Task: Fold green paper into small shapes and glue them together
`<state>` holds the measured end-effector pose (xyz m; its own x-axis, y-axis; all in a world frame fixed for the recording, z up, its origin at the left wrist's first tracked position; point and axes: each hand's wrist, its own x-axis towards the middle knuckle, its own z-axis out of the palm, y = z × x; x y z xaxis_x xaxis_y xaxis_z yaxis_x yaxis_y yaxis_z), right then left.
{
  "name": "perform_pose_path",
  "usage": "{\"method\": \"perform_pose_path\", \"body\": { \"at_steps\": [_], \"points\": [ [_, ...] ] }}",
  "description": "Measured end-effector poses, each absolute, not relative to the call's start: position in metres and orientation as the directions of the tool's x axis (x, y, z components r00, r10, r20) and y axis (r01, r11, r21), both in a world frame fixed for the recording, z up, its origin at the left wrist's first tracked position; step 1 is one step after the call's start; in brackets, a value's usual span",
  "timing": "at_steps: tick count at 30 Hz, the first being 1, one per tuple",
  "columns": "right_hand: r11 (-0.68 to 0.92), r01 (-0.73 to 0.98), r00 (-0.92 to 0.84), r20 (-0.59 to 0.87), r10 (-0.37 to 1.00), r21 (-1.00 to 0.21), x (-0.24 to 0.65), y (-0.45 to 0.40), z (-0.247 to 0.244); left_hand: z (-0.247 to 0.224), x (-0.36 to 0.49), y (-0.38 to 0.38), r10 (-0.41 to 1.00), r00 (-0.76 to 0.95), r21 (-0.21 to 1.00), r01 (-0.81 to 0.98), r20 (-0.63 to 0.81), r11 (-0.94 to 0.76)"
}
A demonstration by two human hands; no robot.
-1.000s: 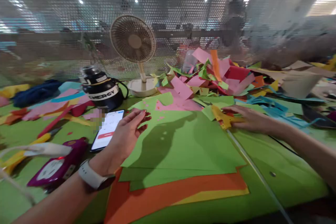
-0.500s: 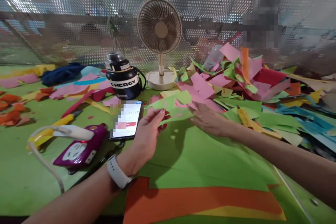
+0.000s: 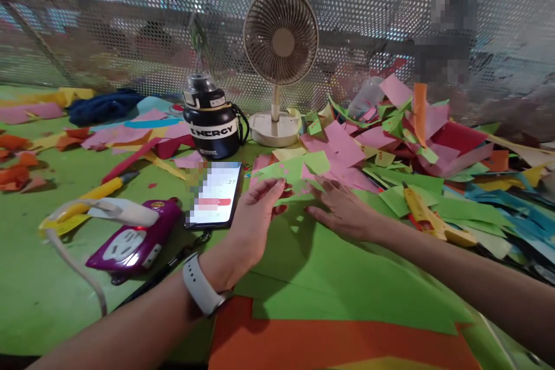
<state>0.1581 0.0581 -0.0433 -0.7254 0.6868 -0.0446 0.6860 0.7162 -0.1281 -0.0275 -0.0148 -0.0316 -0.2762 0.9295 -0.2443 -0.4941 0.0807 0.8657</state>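
Green paper sheets point(image 3: 347, 277) lie over an orange sheet point(image 3: 303, 341) at the centre front. My left hand point(image 3: 255, 219), with a white watch band on its wrist, is at their left side, fingers curled with the fingertips close together; what they hold, if anything, is too small to make out. Flat on the green paper rests my right hand point(image 3: 342, 208), palm down with its fingers apart and nothing held. Small pink bits of paper are scattered by the fingertips of both hands. Just left of my left hand lies a lit phone point(image 3: 217, 193).
A fan point(image 3: 281, 40) and a black bottle point(image 3: 212, 127) stand at the back. Left are a purple power strip point(image 3: 139, 240) with a cable and a yellow tool point(image 3: 93, 195). Right are a yellow cutter point(image 3: 417, 208) and heaped coloured paper scraps point(image 3: 459, 133).
The view has shifted a little, so most things sit further right. My right hand's fingers are spread wider apart. My left hand keeps its curled pose.
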Motion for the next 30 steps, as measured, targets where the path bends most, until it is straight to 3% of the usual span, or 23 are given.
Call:
{"method": "perform_pose_path", "body": {
  "at_steps": [6, 11, 13, 16, 18, 20, 25, 30],
  "points": [
    [0.675, 0.711, -0.691, -0.017, 0.723, -0.199, 0.161, 0.054, -0.038, -0.035, -0.027, -0.015, 0.929, -0.274, 0.866, -0.493, -0.25, 0.087],
    [0.466, 0.692, -0.59, -0.061, 0.805, -0.551, 0.187, 0.04, -0.019, -0.036, -0.026, -0.015, 0.93, -0.277, 0.86, -0.505, -0.244, 0.075],
    [0.302, 0.602, -0.547, -0.107, 0.83, -0.739, 0.197, 0.032, -0.014, -0.036, -0.025, -0.015, 0.93, -0.266, 0.863, -0.497, -0.254, 0.094],
    [0.012, 0.326, -0.509, -0.165, 0.845, -0.945, 0.205, 0.019, -0.008, -0.038, -0.023, -0.016, 0.933, -0.24, 0.87, -0.477, -0.269, 0.128],
    [-0.149, 0.144, -0.479, -0.2, 0.855, -0.978, 0.207, 0.01, -0.005, -0.038, -0.021, -0.017, 0.937, -0.225, 0.884, -0.444, -0.268, 0.147],
    [-0.213, 0.053, -0.432, -0.215, 0.876, -0.975, 0.208, 0.003, -0.002, -0.037, -0.017, -0.019, 0.94, -0.205, 0.896, -0.41, -0.272, 0.17],
    [-0.005, 0.089, -0.28, -0.03, 0.96, -0.996, 0.219, -0.009, 0.003, -0.031, 0.003, -0.025, 0.955, -0.071, 0.918, -0.304, -0.287, 0.253],
    [0.272, 0.303, -0.335, 0.165, 0.928, -0.913, 0.227, -0.016, 0.0, -0.029, 0.029, -0.028, 0.966, 0.028, 0.927, -0.275, -0.255, 0.253]
  ]
}}
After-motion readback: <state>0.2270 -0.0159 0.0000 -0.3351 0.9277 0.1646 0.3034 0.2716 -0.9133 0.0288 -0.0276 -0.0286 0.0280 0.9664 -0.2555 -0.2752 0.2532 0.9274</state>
